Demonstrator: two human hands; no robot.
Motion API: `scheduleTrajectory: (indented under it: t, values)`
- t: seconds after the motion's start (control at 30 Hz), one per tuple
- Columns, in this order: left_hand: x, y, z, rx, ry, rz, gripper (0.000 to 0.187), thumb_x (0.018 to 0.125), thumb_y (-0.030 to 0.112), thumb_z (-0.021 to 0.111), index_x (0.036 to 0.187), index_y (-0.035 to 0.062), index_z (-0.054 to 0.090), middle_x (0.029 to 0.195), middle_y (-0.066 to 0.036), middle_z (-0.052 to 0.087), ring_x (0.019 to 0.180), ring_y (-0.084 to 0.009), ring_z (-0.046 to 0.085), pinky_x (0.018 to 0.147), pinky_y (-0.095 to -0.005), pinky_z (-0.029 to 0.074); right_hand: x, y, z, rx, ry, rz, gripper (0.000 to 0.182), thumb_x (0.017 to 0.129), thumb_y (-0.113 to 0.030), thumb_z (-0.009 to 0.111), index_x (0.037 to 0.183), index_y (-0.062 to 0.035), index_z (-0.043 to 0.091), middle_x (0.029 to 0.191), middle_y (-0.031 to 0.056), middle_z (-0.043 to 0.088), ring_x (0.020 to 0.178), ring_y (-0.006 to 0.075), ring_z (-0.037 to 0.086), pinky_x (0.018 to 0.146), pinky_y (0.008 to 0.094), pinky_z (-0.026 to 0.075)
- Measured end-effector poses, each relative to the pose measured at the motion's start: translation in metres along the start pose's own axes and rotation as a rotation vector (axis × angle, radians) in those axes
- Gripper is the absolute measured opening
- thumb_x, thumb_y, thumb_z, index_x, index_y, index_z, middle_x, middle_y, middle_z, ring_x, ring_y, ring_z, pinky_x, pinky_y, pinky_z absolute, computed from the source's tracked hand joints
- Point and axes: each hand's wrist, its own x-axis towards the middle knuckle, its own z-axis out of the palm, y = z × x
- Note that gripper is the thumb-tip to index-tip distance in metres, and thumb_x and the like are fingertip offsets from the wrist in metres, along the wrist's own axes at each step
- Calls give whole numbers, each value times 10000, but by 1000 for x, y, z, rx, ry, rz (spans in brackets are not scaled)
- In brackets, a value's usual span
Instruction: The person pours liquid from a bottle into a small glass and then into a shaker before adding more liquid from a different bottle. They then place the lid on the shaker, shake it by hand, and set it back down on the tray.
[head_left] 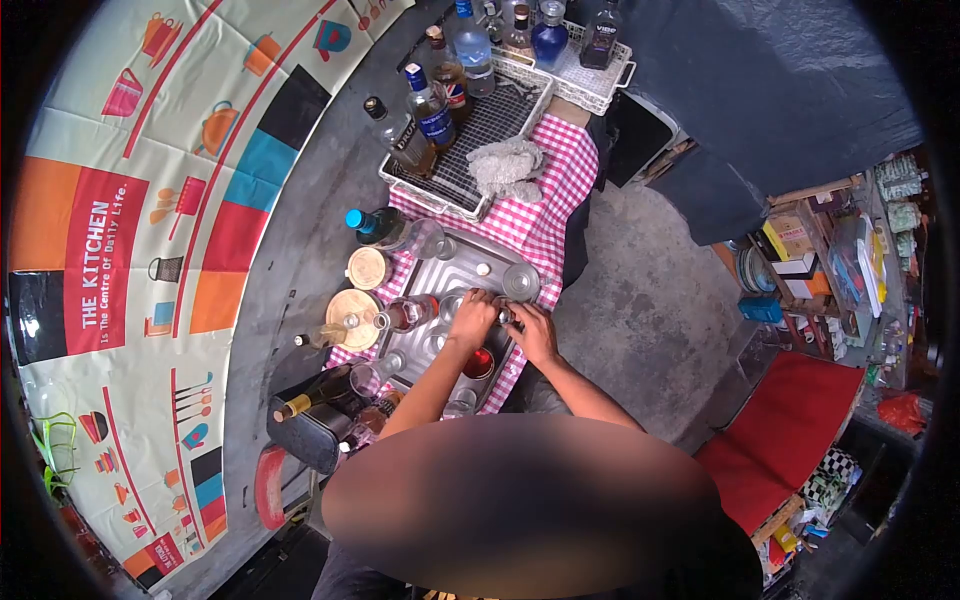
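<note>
Both my hands meet over a grey metal tray (423, 272) on a checked cloth. My right hand (533, 333) closes its fingertips on a small shiny piece (503, 314), too small to name. The fingers of my left hand (474, 319) curl in right beside that piece; whether they grip anything is hidden. Below my hands stands a glass of red drink (479, 364). Above them are a clear glass (520, 281) and a small white cap (484, 269). Left of my left hand, a glass bottle with some red liquid (408, 313) lies or leans.
A turquoise-capped bottle (378, 228) and round wooden boards (354, 316) line the tray's left side. Beyond, a white wire rack (470, 150) holds several liquor bottles and a grey cloth (505, 168). A dark-necked bottle (322, 392) sits near my left forearm. A red seat (785, 430) stands at right.
</note>
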Motion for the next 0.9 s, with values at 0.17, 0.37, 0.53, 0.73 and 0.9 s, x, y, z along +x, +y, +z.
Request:
scheduleTrajectory:
  t: [0.17,0.37,0.53,0.73,0.9]
  values:
    - [-7,3,-12,-75,12,33,286,914,129,664,1173,32,740,1190,-143,743,1234,-310,674,1113,-469,477,-5,-4,-8,10,14,-33,491,844,-111,893,1302,-42,730,1057,135,715,982,340,711,878,452,576]
    - [-28,14,-32,-185,140,66,318,892,115,719,1194,14,728,1157,-145,724,1194,-327,666,1143,-478,463,-15,-20,-33,52,-25,-63,507,856,-156,901,1330,-68,745,1190,125,676,1075,353,697,943,473,573]
    - [-54,38,-69,-297,254,37,226,906,94,713,1115,8,709,1060,-145,690,1130,-333,659,1130,-485,468,-18,-45,-62,53,-63,-136,489,864,-127,889,1331,-73,752,1330,136,666,1154,343,703,1001,458,577]
    - [-95,61,-97,-358,291,-53,307,873,119,797,1152,25,711,1105,-123,679,1129,-339,648,1100,-487,462,-29,-72,-77,137,-110,-245,474,865,-104,880,1305,-9,734,1455,169,671,1298,370,677,1087,466,561]
    - [-132,65,-98,-523,281,-130,548,812,124,908,1314,14,719,1251,-143,711,1204,-368,667,1054,-471,526,-41,-87,-74,187,-142,-298,482,851,-91,878,1298,8,729,1376,166,722,1261,373,693,1086,465,560]
